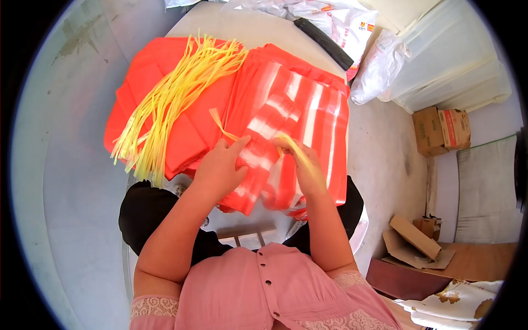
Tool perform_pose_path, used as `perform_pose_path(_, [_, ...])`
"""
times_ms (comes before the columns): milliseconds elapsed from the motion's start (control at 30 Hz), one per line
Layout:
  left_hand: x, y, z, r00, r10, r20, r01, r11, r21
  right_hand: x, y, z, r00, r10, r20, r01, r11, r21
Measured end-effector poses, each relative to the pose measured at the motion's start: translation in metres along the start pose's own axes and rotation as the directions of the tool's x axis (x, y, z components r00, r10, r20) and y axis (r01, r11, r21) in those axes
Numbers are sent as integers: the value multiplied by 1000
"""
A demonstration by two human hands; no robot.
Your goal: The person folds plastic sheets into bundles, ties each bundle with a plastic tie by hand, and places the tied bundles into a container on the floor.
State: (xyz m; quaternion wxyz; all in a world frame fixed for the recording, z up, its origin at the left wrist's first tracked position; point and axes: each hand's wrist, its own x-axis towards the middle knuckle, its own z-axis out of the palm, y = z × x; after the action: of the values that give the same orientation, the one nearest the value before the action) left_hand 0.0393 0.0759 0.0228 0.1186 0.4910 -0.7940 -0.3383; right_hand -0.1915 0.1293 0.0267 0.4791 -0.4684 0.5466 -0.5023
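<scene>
My left hand lies on a red-and-white striped plastic sheet or bag, its forefinger stretched out and thumb apart. By that forefinger the end of a yellow plastic strip sticks up. Closed on a yellow strip is my right hand, a little to the right; the strip trails back over the wrist and is slightly blurred. Beneath both hands lies a stack of the striped plastic. To the left, a bundle of yellow strips rests across a pile of plain red plastic.
A dark bar lies at the table's far right, beside white printed sacks. On the floor to the right are a cardboard box and flattened cardboard. My knees are under the stack's near edge.
</scene>
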Motion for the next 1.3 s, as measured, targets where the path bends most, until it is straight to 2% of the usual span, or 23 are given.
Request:
perform_pose_path(67, [-1,-2,-1,1000,4,-1,-4,1000,-2,9,9,15,971,-216,100,218,976,-3])
perform_pose_path(167, [-2,-3,-5,1000,23,-12,-24,998,-55,16,18,29,985,-150,87,167,954,-248])
perform_pose_path(233, [1,-10,-10,999,42,-17,-44,991,-123,17,27,32,985,-146,94,169,927,-336])
perform_pose_path(333, [20,-30,0,983,-44,-180,-21,939,-342,18,31,32,983,-150,103,178,905,-387])
perform_pose_path(433, [30,-37,9,919,-12,-395,-131,934,-332,17,32,33,985,-147,94,172,908,-382])
perform_pose_path(467, [32,-36,9,943,-125,-310,-54,859,-510,18,32,33,985,-145,90,168,910,-378])
perform_pose_path(533, [36,-27,6,953,-290,-84,115,608,-786,19,31,33,992,-103,74,121,941,-316])
perform_pose_path(633, [45,-33,13,927,-317,-199,0,532,-847,16,24,36,995,-94,28,98,969,-225])
perform_pose_path(733, [42,-28,12,889,-189,-416,-171,706,-687,14,10,39,996,-78,-44,71,985,-158])
perform_pose_path(833, [36,-21,6,870,-58,-490,-235,824,-515,16,9,33,988,-94,-122,68,977,-202])
perform_pose_path(967, [34,-23,3,862,-82,-501,-258,778,-573,18,14,24,972,-115,-203,58,962,-268])
perform_pose_path(1033, [36,-24,4,838,-108,-534,-288,745,-602,18,20,20,960,-221,-170,155,930,-332])
perform_pose_path(1133, [30,-18,-5,795,48,-604,-322,878,-355,18,17,25,950,-288,-120,223,897,-382])
perform_pose_path(1167, [29,-15,-6,778,164,-606,-382,890,-250,18,15,29,950,-295,-104,234,890,-391])
perform_pose_path(1233, [27,-9,-7,722,390,-571,-497,867,-37,24,12,37,910,-413,-22,345,787,-512])
perform_pose_path(1267, [29,-7,-4,680,469,-563,-569,822,-3,27,12,41,885,-465,26,397,724,-564])
perform_pose_path(1300, [31,-4,1,632,544,-552,-636,771,31,29,13,44,881,-472,36,416,736,-534])
